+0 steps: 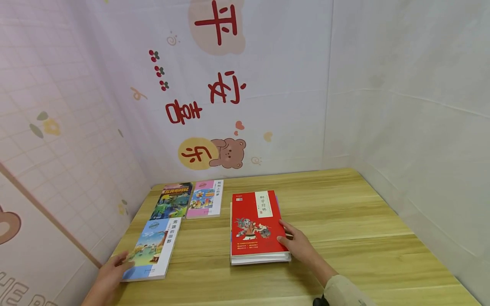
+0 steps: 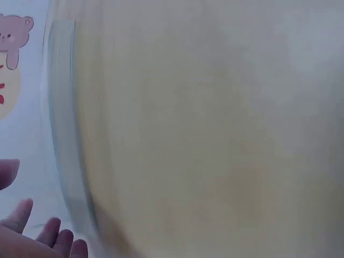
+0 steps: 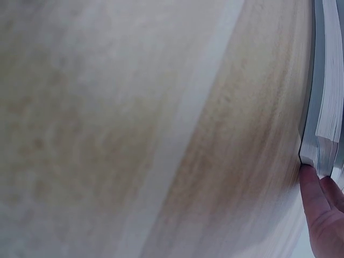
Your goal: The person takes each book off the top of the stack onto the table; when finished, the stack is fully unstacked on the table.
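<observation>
A blue-and-white book (image 1: 152, 248) with a landscape cover lies flat at the front left of the table. My left hand (image 1: 111, 272) is at its left edge, fingertips overlapping the cover; the left wrist view shows the thumb apart from loosely extended fingers (image 2: 48, 232). Right of the middle, a red book (image 1: 254, 229) tops a small stack whose lower books peek out at the sides. Against the stack's right side rests my right hand (image 1: 300, 246), its fingertips touching the edges. Up close in the right wrist view, extended fingers (image 3: 314, 193) meet a corner of the stacked books (image 3: 317, 118).
Behind the blue book lie a dark green comic-style book (image 1: 174, 202) and a pink-and-white book (image 1: 205, 199), side by side. The wooden table (image 1: 337, 221) meets printed cloth walls (image 1: 283, 127) at the back and both sides.
</observation>
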The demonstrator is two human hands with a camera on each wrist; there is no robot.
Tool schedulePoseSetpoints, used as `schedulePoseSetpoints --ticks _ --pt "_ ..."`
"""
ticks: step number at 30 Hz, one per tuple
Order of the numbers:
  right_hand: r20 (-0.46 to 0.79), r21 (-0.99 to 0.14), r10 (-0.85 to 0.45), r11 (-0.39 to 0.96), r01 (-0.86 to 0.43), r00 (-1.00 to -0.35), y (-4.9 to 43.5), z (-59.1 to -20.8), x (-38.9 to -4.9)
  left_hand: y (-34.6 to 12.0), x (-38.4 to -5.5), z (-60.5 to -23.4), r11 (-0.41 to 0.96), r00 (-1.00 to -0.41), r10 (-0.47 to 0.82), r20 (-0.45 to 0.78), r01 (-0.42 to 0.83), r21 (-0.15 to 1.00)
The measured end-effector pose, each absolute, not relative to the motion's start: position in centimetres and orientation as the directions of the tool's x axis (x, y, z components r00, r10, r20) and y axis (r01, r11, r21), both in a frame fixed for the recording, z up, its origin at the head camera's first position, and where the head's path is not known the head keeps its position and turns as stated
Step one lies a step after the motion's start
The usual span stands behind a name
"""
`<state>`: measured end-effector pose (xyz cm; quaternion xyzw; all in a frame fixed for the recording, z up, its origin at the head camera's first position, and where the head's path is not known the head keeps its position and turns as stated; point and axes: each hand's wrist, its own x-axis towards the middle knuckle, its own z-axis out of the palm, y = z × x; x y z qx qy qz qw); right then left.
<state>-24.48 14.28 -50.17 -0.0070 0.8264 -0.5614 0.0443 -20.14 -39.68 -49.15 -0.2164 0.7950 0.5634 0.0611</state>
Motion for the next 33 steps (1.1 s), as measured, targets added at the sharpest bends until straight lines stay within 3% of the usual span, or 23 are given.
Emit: schedulePoseSetpoints --ticks 3,7,23,33 --pt "-0.055 -0.931 -0.061 0.363 0.029 -0.997 14.3 -50.1 -24.5 -38.9 -20.7 -48.3 0.437 -0.914 -0.292 -0.280 -0.389 0.811" --pt "-0.049 -0.928 -0.060 0.371 0.023 -0.997 14.4 -50.0 -24.4 -37.6 -21.5 -47.6 0.475 -0.930 -0.287 -0.231 -0.348 0.808" --pt "-0.046 -0.928 -0.051 0.371 0.024 -0.998 14.3 -49.9 -24.4 -31.1 -23.8 -46.4 0.401 -0.966 -0.203 -0.163 -0.234 0.886" --pt "-0.090 -0.922 -0.046 0.382 0.066 -0.995 14.4 -49.9 -24.2 -25.9 -24.7 -46.5 0.279 -0.989 -0.096 -0.112 -0.134 0.951"
